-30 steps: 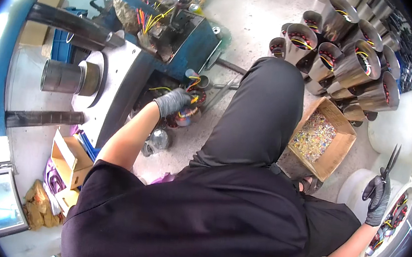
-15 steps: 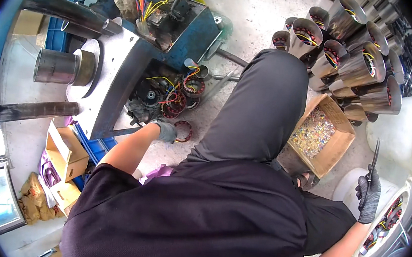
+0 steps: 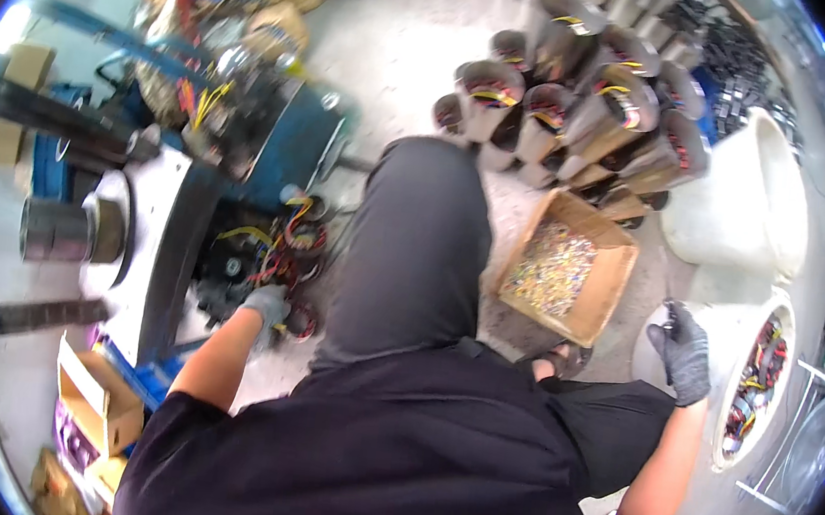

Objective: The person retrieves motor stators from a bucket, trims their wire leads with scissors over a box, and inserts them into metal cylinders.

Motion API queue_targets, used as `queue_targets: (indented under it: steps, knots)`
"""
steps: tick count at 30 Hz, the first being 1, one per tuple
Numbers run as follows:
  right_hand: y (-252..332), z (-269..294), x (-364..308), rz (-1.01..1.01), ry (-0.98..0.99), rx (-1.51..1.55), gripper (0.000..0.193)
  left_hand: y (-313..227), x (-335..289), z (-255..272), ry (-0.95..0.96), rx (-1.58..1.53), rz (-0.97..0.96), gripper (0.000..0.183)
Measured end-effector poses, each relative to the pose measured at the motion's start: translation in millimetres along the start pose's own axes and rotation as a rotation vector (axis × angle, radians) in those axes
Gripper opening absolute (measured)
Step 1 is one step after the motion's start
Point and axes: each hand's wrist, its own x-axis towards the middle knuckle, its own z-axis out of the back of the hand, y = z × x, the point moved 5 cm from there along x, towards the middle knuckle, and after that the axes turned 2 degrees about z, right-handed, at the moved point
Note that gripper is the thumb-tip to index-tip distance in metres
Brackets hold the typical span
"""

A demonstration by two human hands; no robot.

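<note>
My left hand [image 3: 270,303], in a grey glove, is low beside a wire-wound motor stator ring [image 3: 301,322]. Its fingers are blurred and partly hidden, so I cannot tell whether they grip the ring. Several more stators with red and yellow wires [image 3: 304,236] lie just beyond it, next to a dark machine part [image 3: 229,266]. On the other side my right hand [image 3: 684,354], in a dark grey glove, is closed around a slim dark tool [image 3: 672,311], mostly hidden by blur and fingers. That hand is raised beside a white tub of wired parts [image 3: 779,308].
A blue-framed press [image 3: 159,261] stands at left, with an open carton [image 3: 105,406] below it. An open cardboard box [image 3: 614,279] of coloured scraps sits right of my knee. Beyond are several metal cylinders holding wired stators [image 3: 587,125] and a large white bin [image 3: 740,206].
The view has swung right, so the scene sits further left and lower. My right hand has turned and its tool shows less. My left hand stays by the same ring.
</note>
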Motion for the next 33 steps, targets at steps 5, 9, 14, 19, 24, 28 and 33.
queue_targets:
  steps: [5,9,14,19,24,28,33]
  knots:
    - [20,12,3,0.097,-0.101,0.004,0.051,-82,7,119,-0.227,-0.095,-0.118,0.037]
    - [29,26,3,0.081,-0.225,0.010,0.048,-149,20,262,-0.848,-0.538,-0.417,0.011]
    - [-5,45,-4,0.080,-0.526,0.059,0.049,-328,-37,425,-0.827,-0.836,-0.802,0.024]
    - [-18,66,-13,0.077,-0.726,0.054,0.056,-494,-126,435,-0.491,-0.898,-1.187,0.026]
    - [-28,89,-28,-0.063,-0.890,0.003,0.074,-564,-145,339,-0.491,-0.420,-1.399,0.019]
    - [-61,123,-50,-0.159,-0.967,0.110,0.062,-583,-155,268,-0.263,0.407,-1.403,0.032]
    - [-130,189,-53,-0.324,-0.890,-0.218,0.035,-591,-138,244,-0.143,0.659,-1.374,0.031]
